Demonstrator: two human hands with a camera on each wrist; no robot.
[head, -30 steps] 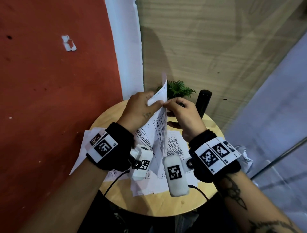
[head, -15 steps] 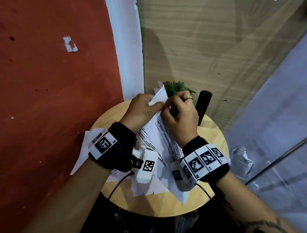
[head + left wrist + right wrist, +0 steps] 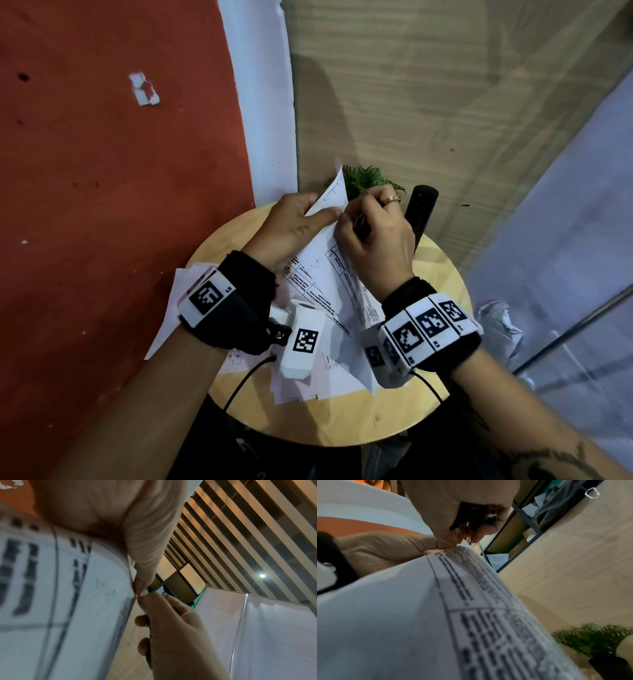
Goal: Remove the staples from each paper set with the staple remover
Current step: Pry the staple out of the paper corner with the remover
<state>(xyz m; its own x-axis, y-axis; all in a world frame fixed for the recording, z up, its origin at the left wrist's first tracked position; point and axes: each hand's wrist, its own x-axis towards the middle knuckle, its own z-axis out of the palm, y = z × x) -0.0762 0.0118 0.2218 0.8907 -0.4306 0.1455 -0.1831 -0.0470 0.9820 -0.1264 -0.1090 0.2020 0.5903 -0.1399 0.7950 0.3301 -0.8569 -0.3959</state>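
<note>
A printed paper set (image 3: 322,274) is held tilted above the round wooden table (image 3: 342,421). My left hand (image 3: 308,216) pinches its top corner, thumb on the front sheet (image 3: 96,601). My right hand (image 3: 349,219) is curled round a black staple remover (image 3: 471,516), seen in the right wrist view tucked in the palm. Its thumb and forefinger tips (image 3: 453,539) meet the left thumb (image 3: 393,547) at the paper's corner (image 3: 462,549). I cannot make out the staple itself.
More loose sheets (image 3: 178,308) lie under my wrists and overhang the table's left edge. A small green plant (image 3: 366,178) and a black cylinder (image 3: 419,219) stand at the back of the table. A red wall is close on the left; crumpled paper (image 3: 496,322) lies at the right.
The paper set has swung from upright to leaning flatter toward me. My right hand has rolled over the corner, knuckles up, and closed in against the left thumb.
</note>
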